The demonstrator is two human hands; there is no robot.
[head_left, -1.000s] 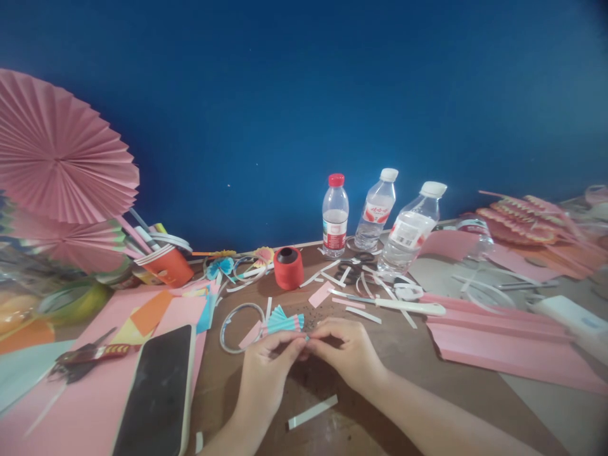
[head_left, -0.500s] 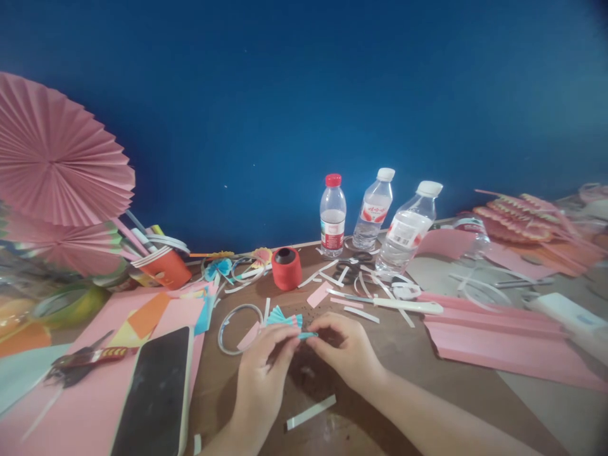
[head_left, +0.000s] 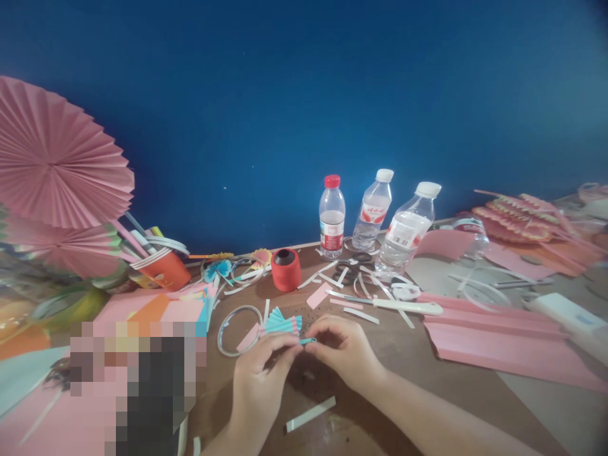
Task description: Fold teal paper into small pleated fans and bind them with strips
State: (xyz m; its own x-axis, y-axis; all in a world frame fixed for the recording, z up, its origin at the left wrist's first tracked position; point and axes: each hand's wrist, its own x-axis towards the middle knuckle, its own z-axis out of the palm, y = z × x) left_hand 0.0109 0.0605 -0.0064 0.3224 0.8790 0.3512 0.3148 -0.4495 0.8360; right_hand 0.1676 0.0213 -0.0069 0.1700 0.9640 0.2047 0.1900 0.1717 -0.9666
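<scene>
A small folded strip of light blue paper (head_left: 308, 341) is pinched between the fingertips of my left hand (head_left: 260, 373) and my right hand (head_left: 349, 354), just above the brown table. Its right end looks curled over at my right fingertips. Right behind my left fingers lies a pleated blue and pink paper fan (head_left: 284, 322). To its left a tape roll (head_left: 221, 339) lies flat, with a pink paper scrap (head_left: 248, 337) by it. A white strip (head_left: 311, 414) rests on the table nearer to me, below my hands.
Behind stand a red round container (head_left: 287, 271) and three plastic bottles (head_left: 331, 221). A white-handled knife (head_left: 406, 306) and paper strips lie right of centre. Pink pleated paper (head_left: 498, 348) lies right; a tilted paper cup (head_left: 164, 269) holds pens at left. A pixelated patch hides the lower left.
Both hands have shifted slightly; the blue paper strip now shows a curled right end where it looked flat. The lower left has become pixelated.
</scene>
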